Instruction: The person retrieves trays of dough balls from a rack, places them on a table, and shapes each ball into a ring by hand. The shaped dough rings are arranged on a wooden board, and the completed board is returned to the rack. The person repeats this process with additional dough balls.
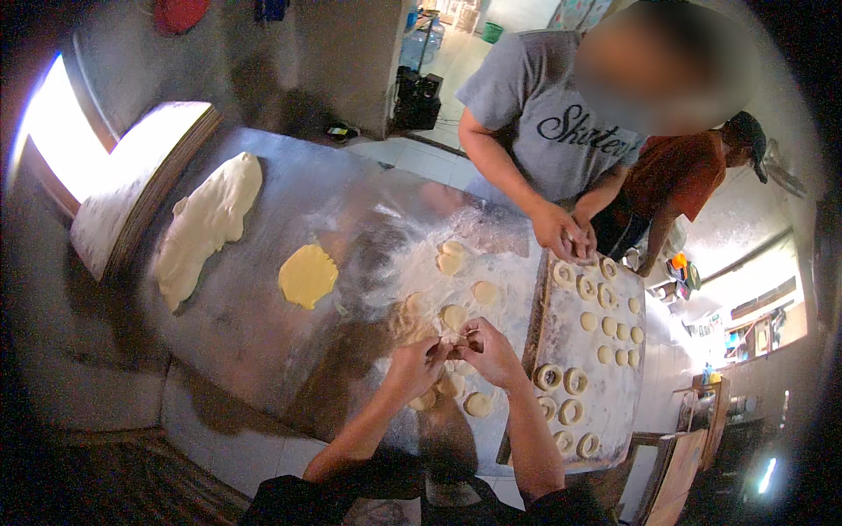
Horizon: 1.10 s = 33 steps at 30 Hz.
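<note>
Now, at the lower centre of the frame, the left hand (pixel 419 361) and right hand (pixel 491 349) pinch together one small dough piece (pixel 456 347) above the floured surface (pixel 289 210), probably shaping it, before the tray (pixel 614 399) of rings.

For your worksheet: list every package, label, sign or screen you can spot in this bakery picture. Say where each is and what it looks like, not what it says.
Printed lettering: on the chest of the grey shirt of the person across the table; dark, flowing script.
Large water bottles: far back by the doorway; rounded, translucent blue, labels too small to tell.
No screens or signs can be made out.
</note>
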Each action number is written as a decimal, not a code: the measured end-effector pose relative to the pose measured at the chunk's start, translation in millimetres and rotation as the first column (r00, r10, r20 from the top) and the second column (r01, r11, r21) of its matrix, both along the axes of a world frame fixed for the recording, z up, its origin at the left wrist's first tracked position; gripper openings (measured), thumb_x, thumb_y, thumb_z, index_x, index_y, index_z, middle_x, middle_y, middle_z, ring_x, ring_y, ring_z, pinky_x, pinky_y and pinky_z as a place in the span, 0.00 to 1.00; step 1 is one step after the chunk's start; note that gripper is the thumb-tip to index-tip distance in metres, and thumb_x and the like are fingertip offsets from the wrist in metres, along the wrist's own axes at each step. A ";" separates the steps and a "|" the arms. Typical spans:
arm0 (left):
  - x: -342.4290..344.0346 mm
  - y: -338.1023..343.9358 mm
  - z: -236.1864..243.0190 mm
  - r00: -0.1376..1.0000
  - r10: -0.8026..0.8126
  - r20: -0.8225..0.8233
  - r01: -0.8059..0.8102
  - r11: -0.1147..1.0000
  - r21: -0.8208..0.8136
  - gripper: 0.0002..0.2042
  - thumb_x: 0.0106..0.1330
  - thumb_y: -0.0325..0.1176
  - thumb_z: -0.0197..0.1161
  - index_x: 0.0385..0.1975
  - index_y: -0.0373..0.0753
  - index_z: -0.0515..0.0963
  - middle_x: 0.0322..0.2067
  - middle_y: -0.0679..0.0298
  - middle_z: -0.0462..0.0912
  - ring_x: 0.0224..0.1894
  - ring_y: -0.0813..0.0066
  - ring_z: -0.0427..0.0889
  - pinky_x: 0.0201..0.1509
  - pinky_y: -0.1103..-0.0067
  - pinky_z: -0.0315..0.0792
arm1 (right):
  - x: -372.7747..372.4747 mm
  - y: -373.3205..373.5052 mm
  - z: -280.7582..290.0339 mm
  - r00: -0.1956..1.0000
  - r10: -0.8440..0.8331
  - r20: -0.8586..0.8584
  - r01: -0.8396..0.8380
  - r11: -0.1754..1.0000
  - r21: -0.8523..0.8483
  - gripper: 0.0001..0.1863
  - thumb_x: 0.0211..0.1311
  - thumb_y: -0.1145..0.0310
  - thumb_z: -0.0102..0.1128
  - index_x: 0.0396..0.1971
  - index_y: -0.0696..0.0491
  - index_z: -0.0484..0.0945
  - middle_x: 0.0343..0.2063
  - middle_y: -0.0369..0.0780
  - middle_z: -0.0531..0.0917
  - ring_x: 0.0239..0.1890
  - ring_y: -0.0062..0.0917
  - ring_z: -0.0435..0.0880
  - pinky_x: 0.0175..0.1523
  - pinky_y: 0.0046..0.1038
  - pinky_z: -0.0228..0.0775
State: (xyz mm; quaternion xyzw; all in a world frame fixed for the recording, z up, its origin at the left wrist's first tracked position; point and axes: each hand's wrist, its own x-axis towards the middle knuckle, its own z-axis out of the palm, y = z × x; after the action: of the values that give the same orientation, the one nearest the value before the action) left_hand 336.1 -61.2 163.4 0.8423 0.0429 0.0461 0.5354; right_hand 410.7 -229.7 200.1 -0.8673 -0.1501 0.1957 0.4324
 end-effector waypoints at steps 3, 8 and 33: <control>-1.1 0.1 16.3 0.999 0.009 0.048 -0.003 0.992 -0.128 0.15 0.61 0.35 0.71 0.44 0.33 0.82 0.33 0.50 0.87 0.34 0.58 0.89 0.39 0.69 0.81 | -16.9 -14.3 10.2 1.000 0.002 0.009 -0.004 0.987 0.159 0.19 0.58 0.60 0.72 0.44 0.56 0.79 0.40 0.48 0.86 0.45 0.33 0.87 0.50 0.34 0.77; -5.0 11.9 37.7 0.982 -0.185 -0.023 0.183 0.979 -0.091 0.14 0.60 0.34 0.71 0.42 0.32 0.82 0.33 0.54 0.86 0.35 0.60 0.88 0.41 0.69 0.80 | -33.6 -1.4 21.9 0.994 -0.094 0.057 0.100 0.989 -0.107 0.20 0.57 0.61 0.72 0.45 0.56 0.80 0.38 0.48 0.85 0.42 0.38 0.86 0.48 0.34 0.77; 2.6 -263.8 -12.0 0.963 -0.042 0.266 0.126 0.944 -0.307 0.17 0.78 0.42 0.44 0.51 0.34 0.71 0.38 0.47 0.79 0.37 0.53 0.80 0.42 0.64 0.73 | -79.8 -222.2 16.9 0.830 -0.313 -0.462 0.554 0.361 0.750 0.25 0.73 0.55 0.51 0.65 0.50 0.64 0.41 0.40 0.83 0.44 0.29 0.82 0.49 0.30 0.75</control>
State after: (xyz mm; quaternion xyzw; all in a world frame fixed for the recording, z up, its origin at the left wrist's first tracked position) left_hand 338.6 -325.0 151.3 0.7320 -0.0557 0.1238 0.6676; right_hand 330.9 -451.9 217.0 -0.5081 0.0622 0.0748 0.8558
